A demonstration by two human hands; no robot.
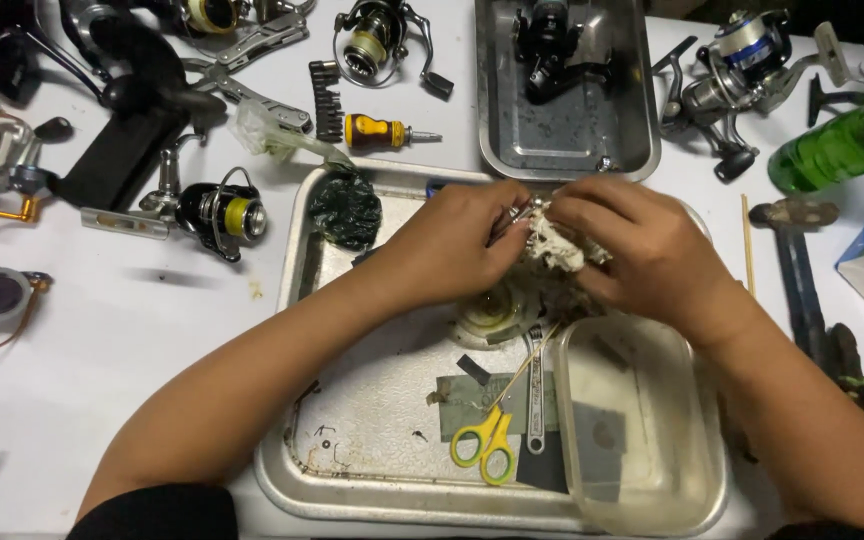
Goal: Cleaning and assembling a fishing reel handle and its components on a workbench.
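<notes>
Between our two hands, over the far end of the metal tray point(292, 300), we are rubbing a small metal part point(518, 212) with a crumpled white rag point(557, 245); by our judgement the cleaning is midway. Left hand point(452, 245) is pinching the part, right hand point(642, 250) is curling round the rag. Yellow scissors point(487, 440) are lying nearer us.
</notes>
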